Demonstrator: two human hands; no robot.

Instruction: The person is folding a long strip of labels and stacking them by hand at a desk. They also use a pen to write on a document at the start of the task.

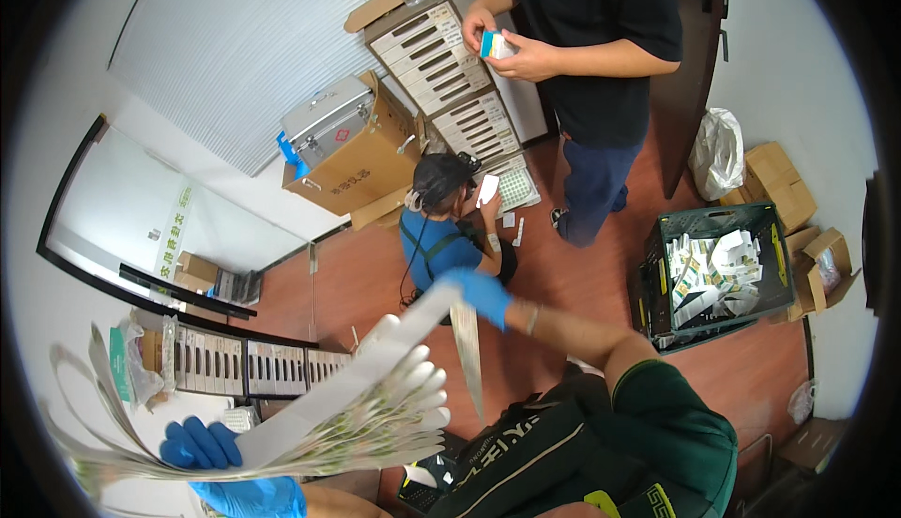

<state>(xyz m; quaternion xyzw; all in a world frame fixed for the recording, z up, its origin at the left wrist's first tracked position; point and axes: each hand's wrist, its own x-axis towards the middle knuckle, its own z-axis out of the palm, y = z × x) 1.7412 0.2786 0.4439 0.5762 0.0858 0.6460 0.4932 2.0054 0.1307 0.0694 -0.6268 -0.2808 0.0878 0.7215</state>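
Blue gloves cover both of the person's hands in the head view. The left hand (230, 476), low at the left of the picture, is closed around a thick fan of long white strips (310, 415) that spread out to both sides of it. The right hand (481, 293), reaching forward on an outstretched forearm, pinches the top of a single strip (467, 354), which hangs down from its fingers just beside the upper end of the fan.

Beyond the hands, on the reddish floor (572, 279), a person in a blue top (441, 227) crouches holding a small white card. Behind them stands a person in a black shirt (582, 39), both hands on a small box. A dark green crate (718, 269) full of white packets sits at the right, with cardboard boxes (784, 185) and a white bag (715, 152) near it. A metal case (324, 124) rests in an open cardboard box at upper left.
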